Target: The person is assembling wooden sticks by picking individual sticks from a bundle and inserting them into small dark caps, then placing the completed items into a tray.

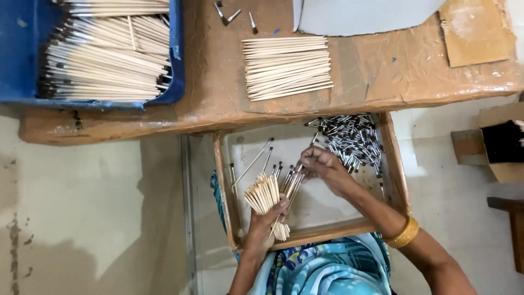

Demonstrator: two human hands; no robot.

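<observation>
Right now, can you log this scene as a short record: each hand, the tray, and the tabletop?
left hand: grips a fanned bundle of wooden sticks
right hand: fingers pinch one stick tip at the bundle's top
wooden tray: pile of metal ferrules in far right corner, a few ferruled sticks loose
tabletop: bare stick pile; blue bin of finished sticks

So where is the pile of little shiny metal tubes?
The pile of small silver metal tubes lies in the far right corner of the shallow wooden tray, just beyond the right hand and below the brown table's edge.
</observation>
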